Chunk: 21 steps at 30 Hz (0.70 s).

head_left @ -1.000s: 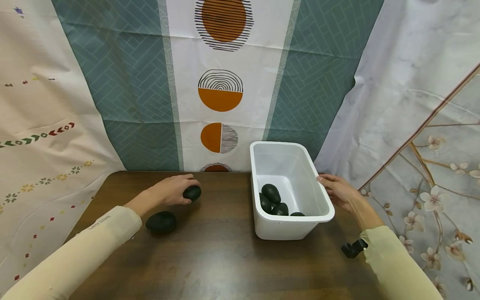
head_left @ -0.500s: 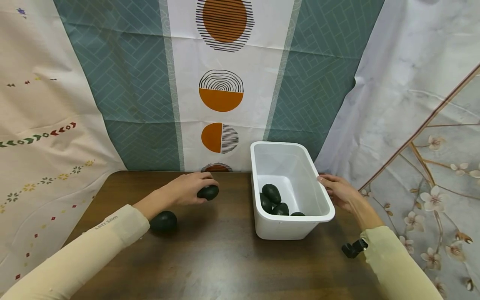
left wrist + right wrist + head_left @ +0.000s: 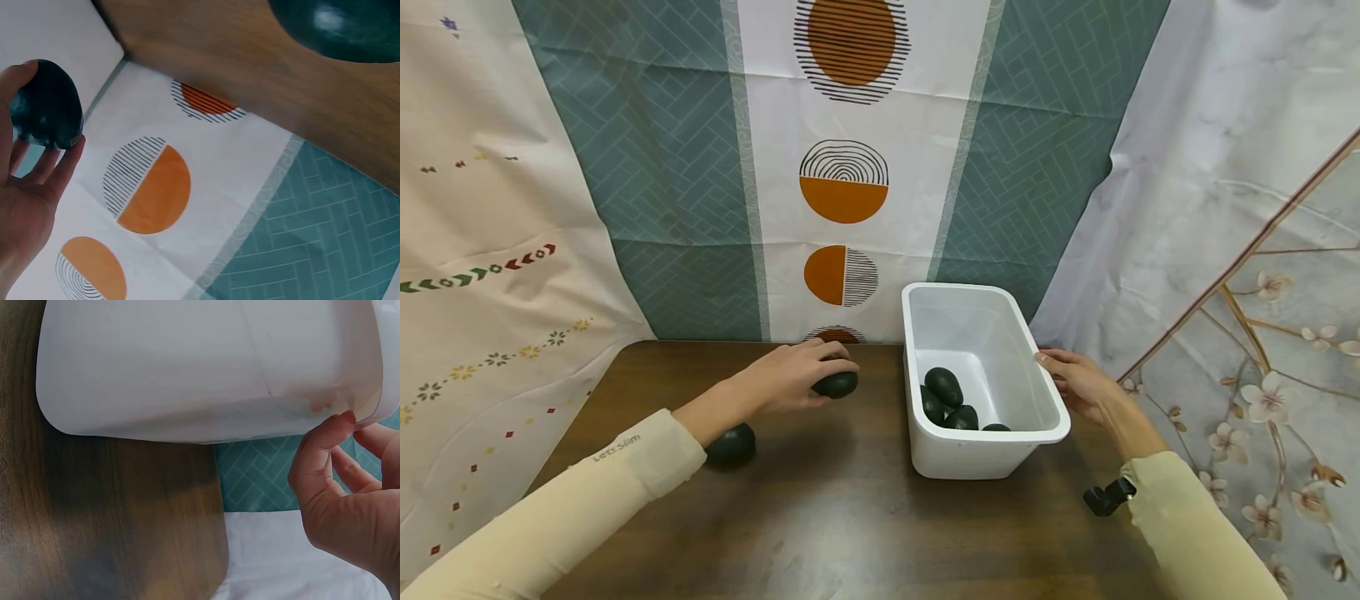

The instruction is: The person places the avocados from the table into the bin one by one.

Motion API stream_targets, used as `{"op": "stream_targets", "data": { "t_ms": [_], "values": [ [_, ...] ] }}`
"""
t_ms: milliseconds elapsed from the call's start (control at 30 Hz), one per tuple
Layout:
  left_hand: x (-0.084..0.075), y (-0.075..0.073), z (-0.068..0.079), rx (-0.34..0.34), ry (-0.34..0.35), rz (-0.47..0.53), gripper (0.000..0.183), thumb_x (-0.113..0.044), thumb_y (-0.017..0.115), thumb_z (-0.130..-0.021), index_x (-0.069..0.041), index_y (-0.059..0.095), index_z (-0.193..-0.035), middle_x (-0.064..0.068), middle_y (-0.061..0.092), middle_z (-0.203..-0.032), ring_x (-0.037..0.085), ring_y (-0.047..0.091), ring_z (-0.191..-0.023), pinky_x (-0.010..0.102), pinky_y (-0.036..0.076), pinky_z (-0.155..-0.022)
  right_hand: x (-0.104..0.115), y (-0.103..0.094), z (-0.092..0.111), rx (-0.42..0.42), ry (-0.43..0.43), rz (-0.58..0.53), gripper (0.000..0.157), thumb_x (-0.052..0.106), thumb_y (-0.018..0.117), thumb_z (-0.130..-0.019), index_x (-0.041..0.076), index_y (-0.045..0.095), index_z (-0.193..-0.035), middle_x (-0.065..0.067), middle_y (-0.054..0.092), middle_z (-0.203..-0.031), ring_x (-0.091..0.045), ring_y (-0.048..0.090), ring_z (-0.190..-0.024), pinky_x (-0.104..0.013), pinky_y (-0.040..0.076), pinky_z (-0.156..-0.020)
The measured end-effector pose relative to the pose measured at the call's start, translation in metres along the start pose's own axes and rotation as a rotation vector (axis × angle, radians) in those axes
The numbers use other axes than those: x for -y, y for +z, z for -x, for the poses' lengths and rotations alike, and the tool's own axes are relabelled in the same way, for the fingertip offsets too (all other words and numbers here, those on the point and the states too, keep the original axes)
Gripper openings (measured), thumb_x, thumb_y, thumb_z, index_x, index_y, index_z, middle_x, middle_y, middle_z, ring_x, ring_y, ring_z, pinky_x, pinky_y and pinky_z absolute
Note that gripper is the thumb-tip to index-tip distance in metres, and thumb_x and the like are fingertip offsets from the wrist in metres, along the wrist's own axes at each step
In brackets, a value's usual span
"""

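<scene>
My left hand (image 3: 786,377) grips a dark green avocado (image 3: 837,385) above the table, to the left of the white bin (image 3: 962,460). In the left wrist view, thumb and fingers wrap round this avocado (image 3: 50,103). A second avocado (image 3: 733,447) lies on the table below my left wrist, partly covered by the sleeve. Several avocados (image 3: 943,386) rest inside the bin toward its near left. On the bin's right side, my right hand (image 3: 1078,385) holds the rim, thumb on top. The right wrist view shows the bin's wall (image 3: 187,375) with thumb and fingers at its edge.
The brown wooden table (image 3: 820,517) ends at a patterned curtain (image 3: 842,108) behind. White floral cloth (image 3: 1247,292) hangs on the right, and cream cloth (image 3: 497,275) on the left. A small black device (image 3: 1107,497) is strapped to my right wrist.
My left hand has carried its avocado rightward toward the bin. The right hand and the bin have stayed in place.
</scene>
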State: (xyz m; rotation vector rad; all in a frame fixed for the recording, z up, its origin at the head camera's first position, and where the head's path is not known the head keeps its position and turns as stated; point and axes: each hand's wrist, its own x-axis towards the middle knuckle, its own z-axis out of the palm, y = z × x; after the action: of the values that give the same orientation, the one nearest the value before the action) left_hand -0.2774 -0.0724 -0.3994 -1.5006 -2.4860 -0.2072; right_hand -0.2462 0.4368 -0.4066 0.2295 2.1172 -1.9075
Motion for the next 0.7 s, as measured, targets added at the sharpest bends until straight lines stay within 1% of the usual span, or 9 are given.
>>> {"op": "stream_targets", "data": {
  "t_ms": [67,233,400,533,700],
  "values": [
    [-0.002,-0.001,-0.003,-0.009,0.015,-0.026,0.062,-0.022,0.092,-0.084,-0.023,0.066,-0.140,0.002,0.059,-0.137,0.026,0.061,-0.117,0.043,0.063,-0.078,0.000,0.000,0.000,0.000,0.001,0.000,0.048,0.033,0.061,-0.110,0.003,0.049,-0.146,0.005,0.071,-0.104,-0.012,0.070,-0.094,-0.035,0.059,-0.082],
    [-0.008,-0.007,-0.011,-0.038,0.057,-0.085,0.059,-0.022,0.090,-0.085,-0.022,0.067,-0.140,0.002,0.060,-0.138,0.029,0.060,-0.120,0.044,0.063,-0.082,0.000,0.001,0.001,-0.002,0.005,0.004,0.048,0.033,0.061,-0.110,0.004,0.049,-0.145,0.005,0.071,-0.105,-0.013,0.070,-0.095,-0.035,0.059,-0.082],
    [-0.016,-0.019,-0.023,-0.062,0.102,-0.154,0.061,-0.022,0.091,-0.085,-0.021,0.066,-0.141,0.006,0.060,-0.138,0.030,0.060,-0.120,0.043,0.062,-0.085,0.000,0.001,0.001,-0.005,0.003,0.008,0.047,0.033,0.061,-0.110,0.003,0.050,-0.145,0.005,0.070,-0.104,-0.012,0.070,-0.094,-0.035,0.059,-0.082],
    [-0.024,-0.030,-0.032,-0.072,0.140,-0.209,0.061,-0.023,0.090,-0.086,-0.021,0.065,-0.142,0.007,0.061,-0.135,0.029,0.060,-0.116,0.041,0.062,-0.082,0.000,0.000,0.001,-0.006,0.000,0.011,0.048,0.033,0.060,-0.110,0.003,0.049,-0.146,0.005,0.070,-0.105,-0.012,0.070,-0.094,-0.035,0.059,-0.082],
    [-0.034,-0.037,-0.042,-0.083,0.167,-0.250,0.062,-0.025,0.090,-0.087,-0.022,0.065,-0.143,0.007,0.063,-0.136,0.028,0.060,-0.116,0.038,0.061,-0.084,0.000,0.000,0.001,-0.005,-0.003,0.011,0.048,0.033,0.060,-0.110,0.002,0.049,-0.146,0.005,0.070,-0.105,-0.012,0.070,-0.094,-0.035,0.059,-0.083]
  ]
}}
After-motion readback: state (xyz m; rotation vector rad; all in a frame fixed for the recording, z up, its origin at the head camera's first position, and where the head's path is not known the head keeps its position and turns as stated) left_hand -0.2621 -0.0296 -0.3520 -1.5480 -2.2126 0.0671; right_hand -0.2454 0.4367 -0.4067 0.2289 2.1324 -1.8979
